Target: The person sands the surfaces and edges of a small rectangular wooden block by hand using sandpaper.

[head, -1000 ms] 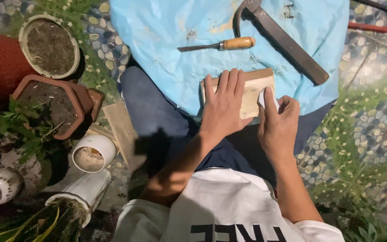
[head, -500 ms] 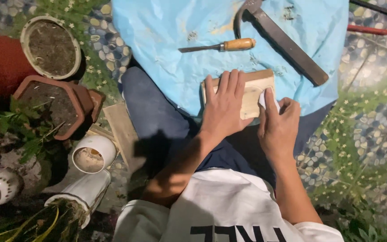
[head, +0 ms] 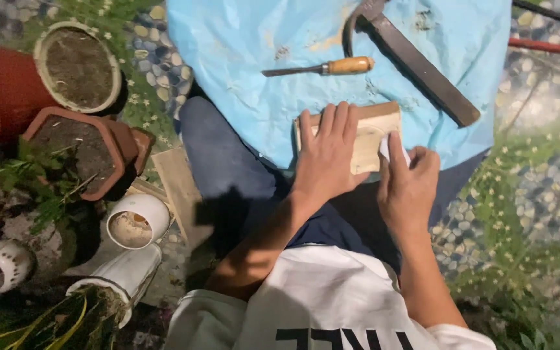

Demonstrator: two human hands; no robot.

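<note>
Seen from the head camera: a pale rectangular wooden block (head: 371, 133) lies on a light blue plastic sheet (head: 241, 45) across the seated person's lap; the left hand (head: 327, 159) presses flat on it, fingers slightly spread; the right hand (head: 409, 188) pinches a small white folded piece (head: 389, 148) against the block's right side; a wooden-handled chisel (head: 322, 67) and a dark metal hammer (head: 416, 61) lie beyond; soil-filled pots (head: 79, 65) stand left

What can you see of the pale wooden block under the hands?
The pale rectangular wooden block lies flat at the near edge of the light blue sheet, with a darker brown rim along its far side. The left hand presses flat across its left half; the right hand holds a small white piece against its right edge.
</note>
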